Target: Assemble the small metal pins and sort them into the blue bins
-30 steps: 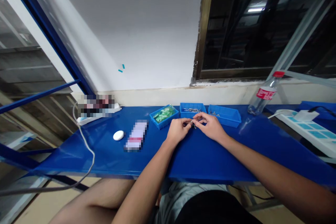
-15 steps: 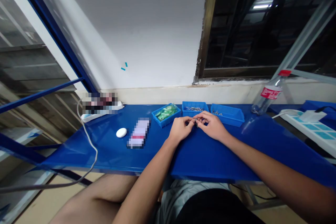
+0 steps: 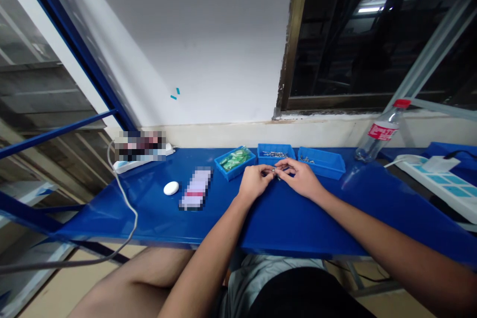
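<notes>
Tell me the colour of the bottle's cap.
The bottle cap is red, seen best in the current head view.

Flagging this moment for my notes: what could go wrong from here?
The small metal piece, pinched between the left hand and right hand, might slip and drop onto the table. It could also land in the middle blue box just beyond, and perhaps mix with the metal parts there.

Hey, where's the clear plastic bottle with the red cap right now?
In the head view, the clear plastic bottle with the red cap stands at the table's back right, between the rightmost blue plastic bin and the white power strip.
</notes>
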